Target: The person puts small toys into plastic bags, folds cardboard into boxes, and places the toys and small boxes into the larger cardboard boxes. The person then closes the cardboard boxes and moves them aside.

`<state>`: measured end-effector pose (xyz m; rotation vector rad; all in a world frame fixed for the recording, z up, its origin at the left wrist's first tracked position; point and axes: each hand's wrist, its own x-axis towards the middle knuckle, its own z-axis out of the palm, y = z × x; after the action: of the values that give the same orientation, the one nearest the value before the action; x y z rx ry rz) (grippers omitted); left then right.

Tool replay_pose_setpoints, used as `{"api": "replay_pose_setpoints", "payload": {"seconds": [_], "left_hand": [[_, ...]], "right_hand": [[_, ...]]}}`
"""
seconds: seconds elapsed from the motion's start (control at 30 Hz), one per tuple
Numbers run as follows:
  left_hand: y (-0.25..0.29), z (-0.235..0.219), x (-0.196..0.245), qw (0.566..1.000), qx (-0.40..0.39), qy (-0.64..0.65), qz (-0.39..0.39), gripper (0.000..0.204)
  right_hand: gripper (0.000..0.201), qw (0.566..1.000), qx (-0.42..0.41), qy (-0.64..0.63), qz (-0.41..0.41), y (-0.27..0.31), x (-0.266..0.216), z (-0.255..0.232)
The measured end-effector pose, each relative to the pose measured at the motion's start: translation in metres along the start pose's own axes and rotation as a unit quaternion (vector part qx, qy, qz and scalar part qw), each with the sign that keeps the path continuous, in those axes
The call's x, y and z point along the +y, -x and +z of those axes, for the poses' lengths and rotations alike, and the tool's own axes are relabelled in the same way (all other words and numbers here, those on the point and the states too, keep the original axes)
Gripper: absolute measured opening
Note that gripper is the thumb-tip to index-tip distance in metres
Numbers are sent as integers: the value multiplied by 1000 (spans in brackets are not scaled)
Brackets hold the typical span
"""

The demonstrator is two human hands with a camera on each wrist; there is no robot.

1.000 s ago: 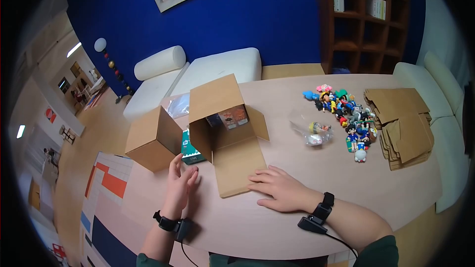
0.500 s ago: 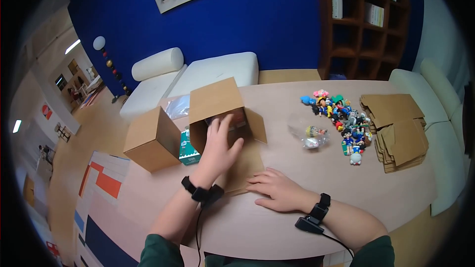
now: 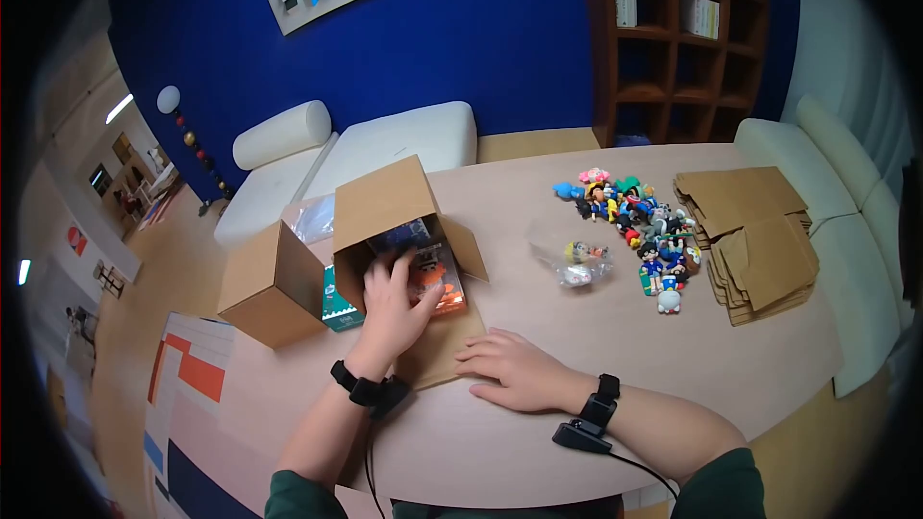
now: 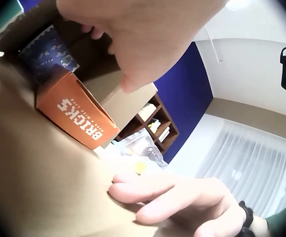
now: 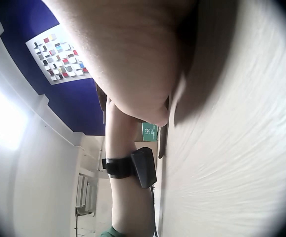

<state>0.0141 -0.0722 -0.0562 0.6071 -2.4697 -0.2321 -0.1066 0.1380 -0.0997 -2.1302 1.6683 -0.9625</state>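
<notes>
My left hand [image 3: 389,312] reaches into the mouth of an upright-walled cardboard box [image 3: 385,197] lying with its opening towards me. Its fingers are partly hidden inside, and the thumb hangs over an orange box [image 3: 440,281] lettered BRICKS [image 4: 76,111] in the left wrist view. Deeper in stands a dark blue patterned box [image 4: 49,52]. The lower flap [image 3: 437,356] of the carton lies flat on the table. My right hand [image 3: 519,370] rests with spread fingers at the flap's right edge, holding nothing.
A second carton [image 3: 274,288] and a green box [image 3: 339,306] stand left of the opening. Right of it lie a clear bag with small figures [image 3: 580,264], a pile of toy figures [image 3: 639,216] and stacked flattened cardboard [image 3: 760,250] on the table [image 3: 625,346].
My left hand has moved from beside the carton into its opening. The orange box now lies nearer the opening. My right hand has stayed by the flap, while the head view has shifted slightly.
</notes>
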Motion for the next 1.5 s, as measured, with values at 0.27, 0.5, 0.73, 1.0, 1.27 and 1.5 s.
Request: {"api": "replay_pose_setpoints", "payload": {"seconds": [0.27,0.5,0.73,1.0,1.27,1.5], "left_hand": [[16,0,-7,988,-94,86,-86,55],[14,1,-8,900,-168,341,-214,26],[26,16,-5,923,-80,352,-136,52],[36,13,0,763,-100,614,-176,46],[36,19,6,733,-111,641,-197,58],[33,21,8,727,-133,657,-149,65]], "right_hand": [[29,993,12,-107,49,-6,-2,-10],[33,966,225,-52,116,-8,1,-8],[52,978,157,-32,135,-8,-2,-11],[63,976,138,-74,153,-10,-4,-17],[65,892,207,-359,179,-8,-8,-16],[65,887,255,-358,139,-4,-5,-14]]}}
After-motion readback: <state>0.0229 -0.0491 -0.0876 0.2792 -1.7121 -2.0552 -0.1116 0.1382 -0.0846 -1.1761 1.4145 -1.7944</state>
